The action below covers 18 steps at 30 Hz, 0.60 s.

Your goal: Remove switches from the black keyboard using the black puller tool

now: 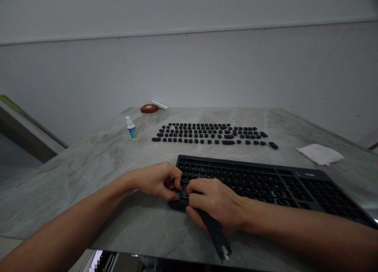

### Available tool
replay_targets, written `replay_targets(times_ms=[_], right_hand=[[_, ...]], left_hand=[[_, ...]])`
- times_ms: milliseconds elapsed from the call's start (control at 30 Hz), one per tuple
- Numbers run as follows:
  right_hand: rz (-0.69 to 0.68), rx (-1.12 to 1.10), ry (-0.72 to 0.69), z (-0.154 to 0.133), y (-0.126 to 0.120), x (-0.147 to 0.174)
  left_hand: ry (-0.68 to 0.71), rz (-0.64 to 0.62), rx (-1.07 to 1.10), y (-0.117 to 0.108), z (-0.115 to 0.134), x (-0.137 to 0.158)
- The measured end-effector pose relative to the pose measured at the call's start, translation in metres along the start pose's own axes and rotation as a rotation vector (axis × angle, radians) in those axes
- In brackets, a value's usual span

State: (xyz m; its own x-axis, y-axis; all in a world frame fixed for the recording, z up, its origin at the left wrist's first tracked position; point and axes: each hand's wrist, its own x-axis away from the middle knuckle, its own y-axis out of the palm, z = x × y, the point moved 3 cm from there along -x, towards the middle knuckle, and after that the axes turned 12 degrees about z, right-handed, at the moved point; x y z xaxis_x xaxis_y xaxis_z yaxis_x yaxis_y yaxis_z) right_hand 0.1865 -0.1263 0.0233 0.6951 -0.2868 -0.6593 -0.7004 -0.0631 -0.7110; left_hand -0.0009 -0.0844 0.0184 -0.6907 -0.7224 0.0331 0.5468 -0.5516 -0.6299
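A black keyboard (262,167) lies at an angle on the table, with its keycaps off and the switch sockets bare over most of it. My left hand (161,180) is at the keyboard's near left corner, thumb and forefinger closed in a pinch; whatever lies between them is hidden. Close beside it, my right hand (214,203) rests over the left end of the keyboard. Its fingers are closed round a flat dark tool (213,229), whose pale-tipped end sticks out below the palm. The tool's other end is too hidden to make out.
Behind the keyboard, loose black keycaps (228,137) lie in rows. A small white spray bottle (132,129) with a blue label stands left of them. Further back are a reddish-brown case (148,108) and a white strip (160,105). A folded white cloth (320,154) lies right.
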Motion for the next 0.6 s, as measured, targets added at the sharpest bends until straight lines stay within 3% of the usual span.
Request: replay_targets(times_ms=[133,267,400,533,600], right_hand=[[0.029,0.025,-0.011,-0.001,-0.001,0.001],[0.025,-0.14,0.076,0.007,-0.002,-0.004],[-0.118,-0.317,0.335,0.015,0.002,-0.016],[-0.264,-0.233,0.715,0.016,0.009,-0.025],[-0.265,-0.199,0.797,0.014,0.01,-0.027]], left_hand=[[0.009,0.004,0.005,-0.001,0.002,-0.001],[0.015,0.001,0.01,0.0,0.002,-0.001],[0.002,-0.008,-0.003,-0.001,0.004,-0.001],[0.014,-0.02,-0.012,-0.004,0.007,0.0],[0.007,-0.027,0.015,-0.004,0.007,0.0]])
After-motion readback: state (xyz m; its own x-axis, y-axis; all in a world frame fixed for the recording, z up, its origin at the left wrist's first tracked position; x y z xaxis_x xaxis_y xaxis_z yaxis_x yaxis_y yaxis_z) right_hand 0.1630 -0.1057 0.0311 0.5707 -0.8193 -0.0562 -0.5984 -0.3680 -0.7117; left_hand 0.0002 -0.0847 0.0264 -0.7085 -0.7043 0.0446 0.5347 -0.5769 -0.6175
